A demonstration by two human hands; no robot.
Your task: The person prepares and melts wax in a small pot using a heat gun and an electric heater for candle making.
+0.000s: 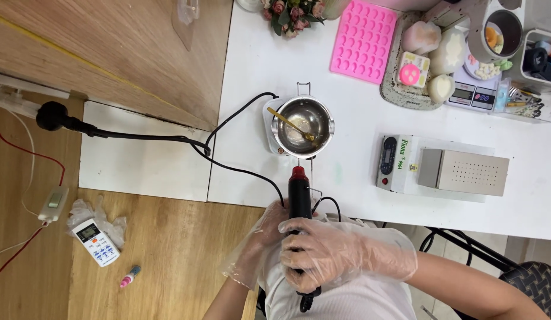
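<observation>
Heat gun: black handheld heat gun with red nozzle (pixel 299 195), held upright over the near edge of the white bench (pixel 358 195), nozzle aimed toward the pot, close to it but not touching.
Floor left: white remote control with grey buttons (pixel 96 241) lying on crumpled clear plastic (pixel 100 219) on the wooden floor; small pink-capped tube (pixel 131 276) near it, apart.
Wall side: black plug (pixel 53 116) with black cable (pixel 168 141) running right onto the bench toward the pot.
Left hand: left hand in clear plastic glove (pixel 260 240), just left of the gun body, touching it low down; fingers mostly hidden behind the gun, cannot tell whether curled or spread.
Right hand: right hand in clear plastic glove (pixel 323 249), fingers wrapped tight round the gun's handle, pinching it.
Pot: small round steel melting pot (pixel 303 125) on a white base, with a gold-coloured spoon (pixel 290 123) resting inside, handle up-left.
Bench centre: pink silicone mould with rows of small cavities (pixel 363 40) lying flat behind the pot, well apart.
Bench right: white and grey box-shaped machine with a perforated metal top (pixel 444 170), right of the gun; speckled oval tray (pixel 400 95) holding pale moulded shapes behind it; small digital scale (pixel 472 95) beside the tray.
</observation>
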